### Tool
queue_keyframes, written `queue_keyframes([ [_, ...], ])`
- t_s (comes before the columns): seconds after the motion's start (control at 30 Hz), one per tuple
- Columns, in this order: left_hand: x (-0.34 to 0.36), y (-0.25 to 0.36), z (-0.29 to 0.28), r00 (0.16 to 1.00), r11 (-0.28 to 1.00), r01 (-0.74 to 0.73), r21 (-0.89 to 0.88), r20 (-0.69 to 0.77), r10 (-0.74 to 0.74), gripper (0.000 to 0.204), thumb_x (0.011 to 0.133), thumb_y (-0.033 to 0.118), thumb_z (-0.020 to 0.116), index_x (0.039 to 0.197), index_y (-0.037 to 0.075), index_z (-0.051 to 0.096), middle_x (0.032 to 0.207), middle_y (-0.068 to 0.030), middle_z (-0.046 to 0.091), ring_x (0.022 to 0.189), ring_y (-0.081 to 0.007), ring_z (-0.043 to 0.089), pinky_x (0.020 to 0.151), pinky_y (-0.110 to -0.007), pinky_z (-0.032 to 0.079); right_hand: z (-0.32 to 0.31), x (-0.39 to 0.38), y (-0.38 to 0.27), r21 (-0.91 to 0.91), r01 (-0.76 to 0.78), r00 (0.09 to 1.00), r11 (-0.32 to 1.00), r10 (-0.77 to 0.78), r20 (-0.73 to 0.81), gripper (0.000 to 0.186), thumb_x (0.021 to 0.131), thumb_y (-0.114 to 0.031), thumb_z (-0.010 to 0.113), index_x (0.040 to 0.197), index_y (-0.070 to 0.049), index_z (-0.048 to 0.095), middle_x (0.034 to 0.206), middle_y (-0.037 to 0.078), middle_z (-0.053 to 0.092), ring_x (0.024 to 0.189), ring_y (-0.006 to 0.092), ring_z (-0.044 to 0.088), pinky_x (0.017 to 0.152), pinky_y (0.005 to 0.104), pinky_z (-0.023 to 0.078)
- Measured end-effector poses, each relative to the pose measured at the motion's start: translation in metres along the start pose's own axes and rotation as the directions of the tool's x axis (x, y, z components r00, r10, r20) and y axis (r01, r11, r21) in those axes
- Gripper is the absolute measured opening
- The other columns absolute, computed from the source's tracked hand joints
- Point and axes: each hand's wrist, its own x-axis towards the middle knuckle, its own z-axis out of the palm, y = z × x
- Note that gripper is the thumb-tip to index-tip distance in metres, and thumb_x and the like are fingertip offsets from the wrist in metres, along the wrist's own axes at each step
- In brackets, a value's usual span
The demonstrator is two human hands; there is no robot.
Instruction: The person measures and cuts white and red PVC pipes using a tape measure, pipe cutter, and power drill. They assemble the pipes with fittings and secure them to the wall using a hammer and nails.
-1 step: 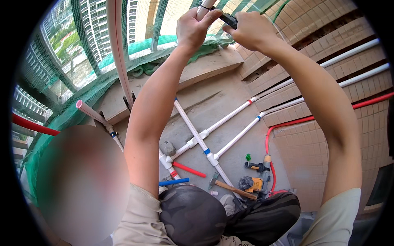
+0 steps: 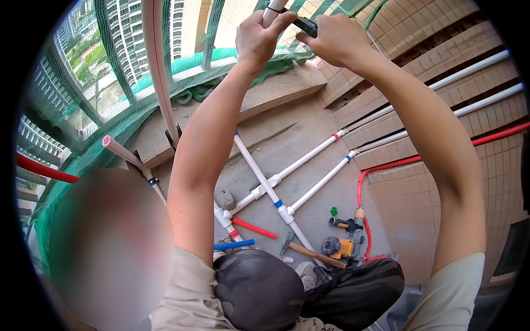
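Note:
High up at the top of the view, my left hand (image 2: 257, 41) is closed round a white pipe (image 2: 273, 15). A narrow black band circles this pipe just above my fingers. My right hand (image 2: 338, 39) is closed, its fingers on a black piece (image 2: 305, 25) that reaches to the pipe and resembles a pipe clamp. My left thumb lies against the near end of that piece. The pipe's upper end runs out of view.
White pipes (image 2: 310, 191) cross the floor below. A hammer (image 2: 317, 255) and a yellow rotary hammer (image 2: 339, 247) lie near my knees. Upright pipes (image 2: 156, 66) stand left, before green netting (image 2: 118, 129). A blurred person (image 2: 110, 248) is close on my left. Tiled wall (image 2: 408, 204) rises right.
My right hand and the black piece have shifted very slightly left. Both hands keep their hold.

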Motion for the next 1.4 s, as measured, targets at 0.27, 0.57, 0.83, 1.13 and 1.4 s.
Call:
queue_keyframes([
  [0.27, -0.013, 0.007, -0.005, 0.997, 0.996, -0.057, -0.063, -0.053, 0.054, 0.054, 0.083, 0.05, 0.081, 0.065, 0.004, 0.061, 0.058, 0.0056, 0.044, 0.059, -0.0065, 0.039, 0.053, -0.029, 0.031, 0.01, -0.011, -0.005, 0.043, -0.092, 0.995, 0.995, 0.094, -0.045, 0.057, 0.088, -0.061, 0.065, 0.084, -0.005, 0.076, 0.074, 0.013, 0.073, 0.077, 0.0319, 0.073, 0.07, 0.0435, 0.056],
  [0.57, -0.005, 0.001, -0.026, 0.998, 0.995, -0.058, -0.083, -0.013, 0.057, 0.054, 0.078, 0.049, 0.086, 0.066, 0.005, 0.058, 0.058, 0.0008, 0.051, 0.057, -0.0109, 0.043, 0.054, -0.033, 0.038, 0.082, -0.026, 0.006, 0.69, -0.391, 0.919, 0.609, 0.299, 0.257, 0.064, 0.087, -0.057, 0.069, 0.077, 0.006, 0.068, 0.063, 0.014, 0.065, 0.055, 0.0271, 0.067, 0.054, 0.0389, 0.052],
  [0.83, 0.002, -0.006, -0.036, 0.987, 0.999, -0.019, -0.033, 0.157, 0.024, 0.034, 0.09, 0.027, 0.079, 0.075, 0.009, 0.054, 0.061, 0.0023, 0.052, 0.053, -0.0075, 0.047, 0.052, -0.026, 0.037, 0.159, -0.22, 0.008, 0.499, -0.248, 0.791, 0.831, -0.124, 0.599, 0.061, 0.085, -0.058, 0.07, 0.073, 0.001, 0.065, 0.074, 0.025, 0.067, 0.077, 0.042, 0.068, 0.074, 0.0471, 0.053],
  [1.13, 0.007, -0.006, -0.045, 0.962, 0.996, 0.065, 0.056, 0.26, -0.078, 0.028, 0.092, 0.025, 0.076, 0.089, 0.002, 0.06, 0.072, -0.0024, 0.06, 0.063, -0.0111, 0.057, 0.06, -0.029, 0.048, 0.133, -0.425, 0.025, 0.484, -0.257, 0.438, 0.836, -0.346, 0.83, 0.06, 0.088, -0.06, 0.066, 0.101, -0.002, 0.07, 0.099, 0.021, 0.07, 0.096, 0.039, 0.068, 0.086, 0.0481, 0.054],
  [1.4, -0.04, -0.015, -0.039, 0.952, 0.607, 0.001, 0.795, 0.184, -0.244, 0.044, 0.1, 0.038, 0.06, 0.113, -0.004, 0.053, 0.109, -0.0287, 0.067, 0.107, -0.0466, 0.061, 0.092, -0.051, 0.046, 0.164, -0.531, 0.026, 0.674, -0.537, 0.698, 0.507, -0.181, 0.693, 0.059, 0.084, -0.053, 0.073, 0.099, 0.004, 0.069, 0.097, 0.026, 0.068, 0.096, 0.0429, 0.066, 0.086, 0.0468, 0.052],
])
